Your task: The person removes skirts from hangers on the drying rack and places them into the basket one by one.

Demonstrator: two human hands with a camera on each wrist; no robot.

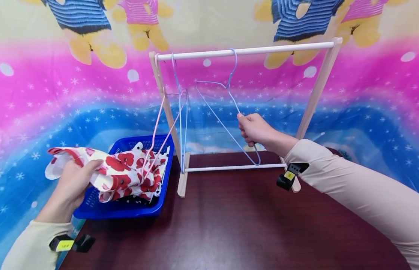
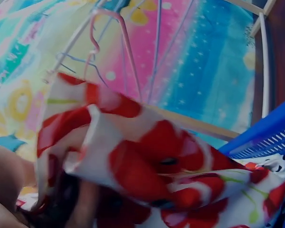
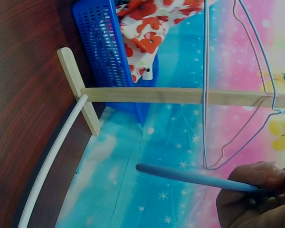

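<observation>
My left hand (image 1: 69, 187) grips a white garment with red flowers (image 1: 119, 163), thumb on top of the cloth. The garment stretches rightward over the blue basket (image 1: 128, 214), its far end lying among other clothes. In the left wrist view the flowered garment (image 2: 137, 156) hides most of the fingers. My right hand (image 1: 258, 129) holds a light blue hanger (image 1: 235, 62) by its right side, fingers curled round the wire. That hanger's hook is over the rack's top rod (image 1: 280, 49). Seen from the right wrist, the hanger (image 3: 194, 178) passes into the fist.
A pink hanger (image 1: 157, 122) and another blue hanger (image 1: 180, 127) hang at the rack's left end, the pink one overlapping the flowered cloth. The wooden rack (image 1: 317, 90) stands on a dark table (image 1: 229, 225), with a white lower bar (image 1: 223, 168). A patterned backdrop (image 1: 202, 33) hangs behind.
</observation>
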